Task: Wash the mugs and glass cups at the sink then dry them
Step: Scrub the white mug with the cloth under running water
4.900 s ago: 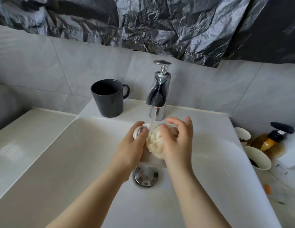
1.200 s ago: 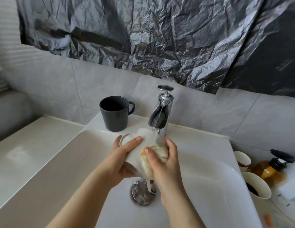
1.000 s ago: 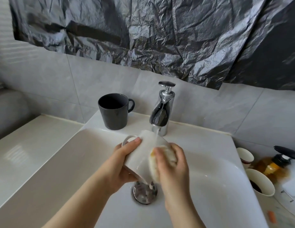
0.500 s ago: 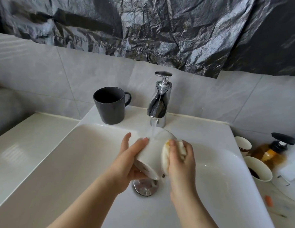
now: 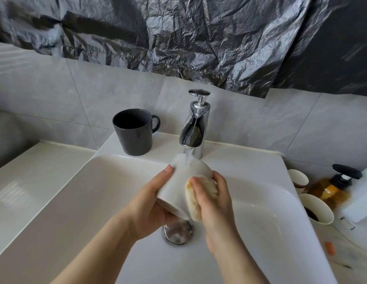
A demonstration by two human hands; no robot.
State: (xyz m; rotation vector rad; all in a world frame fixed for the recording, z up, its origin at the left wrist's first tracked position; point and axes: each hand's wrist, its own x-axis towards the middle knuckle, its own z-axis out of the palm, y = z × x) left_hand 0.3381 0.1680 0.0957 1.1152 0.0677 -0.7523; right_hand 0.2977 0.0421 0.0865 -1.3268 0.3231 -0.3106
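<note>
1. Currently, head view: my left hand grips the white mug from the left. The thumb lies across its side and the fingers curl underneath. The mug is tilted and held over the sink basin, above the drain.
2. My right hand clamps a pale sponge against the mug's right side, fingers closed around the sponge.
3. Water runs from the chrome faucet onto the mug's upper end.
4. The black mug stands upright on the sink ledge, left of the faucet, with its handle to the right.
5. On the right counter stand two paper cups, with an amber pump bottle beside them.
</note>
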